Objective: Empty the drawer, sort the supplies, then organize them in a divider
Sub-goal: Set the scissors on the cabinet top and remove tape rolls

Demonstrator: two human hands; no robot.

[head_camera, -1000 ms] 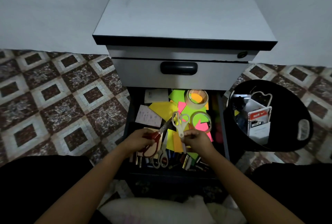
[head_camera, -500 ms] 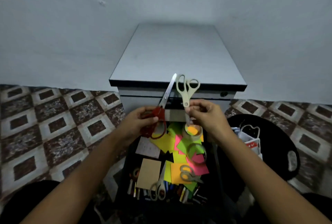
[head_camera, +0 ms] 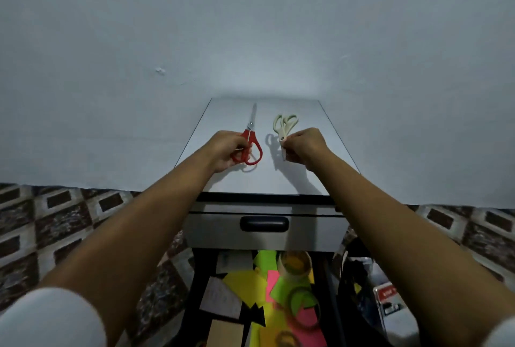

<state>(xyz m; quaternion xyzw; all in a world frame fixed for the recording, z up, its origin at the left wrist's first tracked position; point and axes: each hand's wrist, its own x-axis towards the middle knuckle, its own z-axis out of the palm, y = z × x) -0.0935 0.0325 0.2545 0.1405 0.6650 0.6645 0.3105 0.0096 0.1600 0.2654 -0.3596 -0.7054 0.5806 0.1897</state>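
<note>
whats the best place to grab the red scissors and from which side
Take the red scissors by the looped handles, coming from the near side and above. The handles face the person while the closed blade points away toward the wall, so the near end is blunt and offers loops to hook fingers through. The left hand grips there.

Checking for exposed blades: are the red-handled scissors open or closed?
Closed. The red-handled scissors show a single narrow blade line and loops close together; the left hand grips them over the grey cabinet top.
</note>
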